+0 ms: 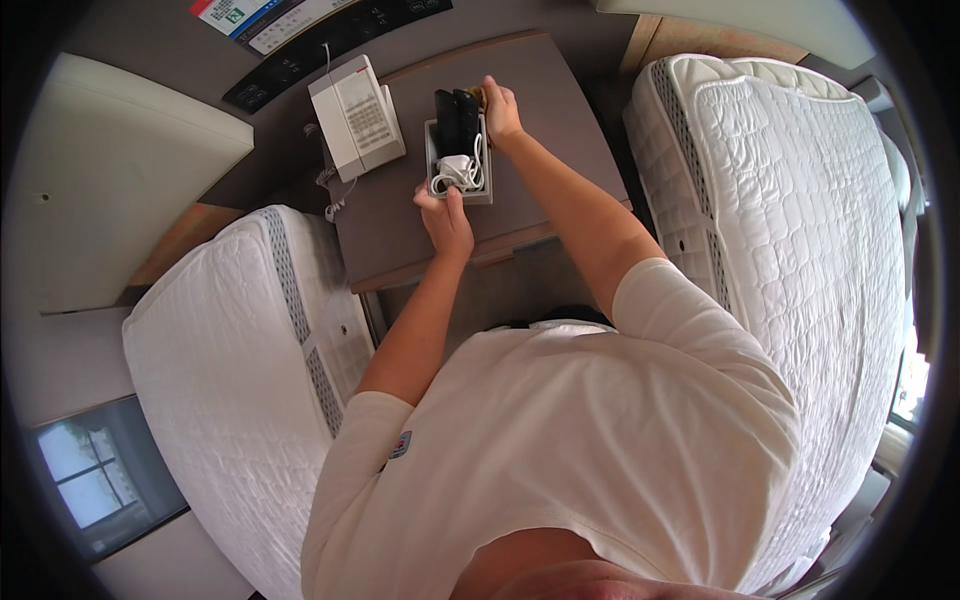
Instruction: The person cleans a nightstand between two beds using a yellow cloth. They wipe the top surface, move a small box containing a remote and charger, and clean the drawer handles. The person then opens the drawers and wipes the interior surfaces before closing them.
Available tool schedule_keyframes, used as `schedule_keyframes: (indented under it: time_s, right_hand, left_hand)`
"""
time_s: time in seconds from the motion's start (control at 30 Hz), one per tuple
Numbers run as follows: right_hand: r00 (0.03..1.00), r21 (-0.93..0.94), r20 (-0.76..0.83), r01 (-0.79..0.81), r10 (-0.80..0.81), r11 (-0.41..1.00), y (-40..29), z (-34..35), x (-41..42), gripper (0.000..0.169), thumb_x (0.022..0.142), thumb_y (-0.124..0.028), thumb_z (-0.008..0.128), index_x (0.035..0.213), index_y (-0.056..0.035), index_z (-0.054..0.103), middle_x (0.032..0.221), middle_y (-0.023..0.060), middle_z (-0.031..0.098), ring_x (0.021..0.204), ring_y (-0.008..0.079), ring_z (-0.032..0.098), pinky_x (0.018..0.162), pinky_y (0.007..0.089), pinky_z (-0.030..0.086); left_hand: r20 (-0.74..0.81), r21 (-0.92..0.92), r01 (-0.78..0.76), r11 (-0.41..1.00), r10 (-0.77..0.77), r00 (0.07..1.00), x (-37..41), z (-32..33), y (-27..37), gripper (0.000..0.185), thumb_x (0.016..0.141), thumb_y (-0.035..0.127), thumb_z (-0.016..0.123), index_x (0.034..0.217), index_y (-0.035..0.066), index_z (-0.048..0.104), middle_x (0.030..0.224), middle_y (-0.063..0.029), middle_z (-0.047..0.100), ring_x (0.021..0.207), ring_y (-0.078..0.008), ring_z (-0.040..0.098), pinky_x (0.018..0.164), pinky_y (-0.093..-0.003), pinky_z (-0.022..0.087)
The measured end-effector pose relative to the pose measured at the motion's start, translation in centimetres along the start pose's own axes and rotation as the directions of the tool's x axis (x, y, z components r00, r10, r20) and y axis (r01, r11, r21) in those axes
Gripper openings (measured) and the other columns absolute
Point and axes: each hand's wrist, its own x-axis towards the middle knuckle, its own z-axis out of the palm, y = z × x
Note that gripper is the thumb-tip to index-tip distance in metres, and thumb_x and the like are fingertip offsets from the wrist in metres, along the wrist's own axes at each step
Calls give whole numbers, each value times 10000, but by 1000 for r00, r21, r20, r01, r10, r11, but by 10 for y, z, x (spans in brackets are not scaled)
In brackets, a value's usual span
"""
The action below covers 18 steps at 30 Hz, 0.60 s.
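A small grey open-topped box is over the nightstand top. Two black remote controls stand up in its far part, and a white charger with its cable lies in the near part. My left hand grips the box's near edge, thumb at the rim. At the box's far right side is my right hand, with a brown cloth bunched between it and the box. Most of the cloth is hidden behind the hand and box.
A white corded telephone stands left of the box, its coiled cord hanging at the nightstand's left edge. Bare white mattresses flank the nightstand, one on the left and one on the right. A black switch panel runs along the wall.
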Motion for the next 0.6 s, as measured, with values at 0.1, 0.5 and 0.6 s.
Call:
schedule_keyframes:
  time_s: [0.1,0.5,0.6]
  right_hand:
    - [996,322,-3,83,-86,943,-23,6,-41,450,1017,-349,408,975,37,635,884,94,640,825,154,551,789,310,438]
    - [997,-276,59,61,-47,959,-40,-26,-171,318,993,-233,448,1243,-37,466,1086,253,602,1007,434,577,828,427,464]
    - [988,-284,122,-53,91,957,-54,-34,-196,310,949,-165,502,1220,-17,475,1050,263,597,968,447,582,801,447,471]
  left_hand:
    - [-5,-11,58,998,-58,998,-2,-3,2,514,987,353,477,1265,-25,266,1181,-194,484,1047,-272,518,930,-383,385]
    - [-20,-26,-36,999,35,999,0,1,0,751,865,377,689,1290,-33,224,1240,-230,465,1119,-315,514,963,-406,393]
    - [-13,-25,-42,999,41,999,0,1,-6,720,908,431,624,1295,-19,216,1231,-194,459,1109,-254,502,967,-372,383]
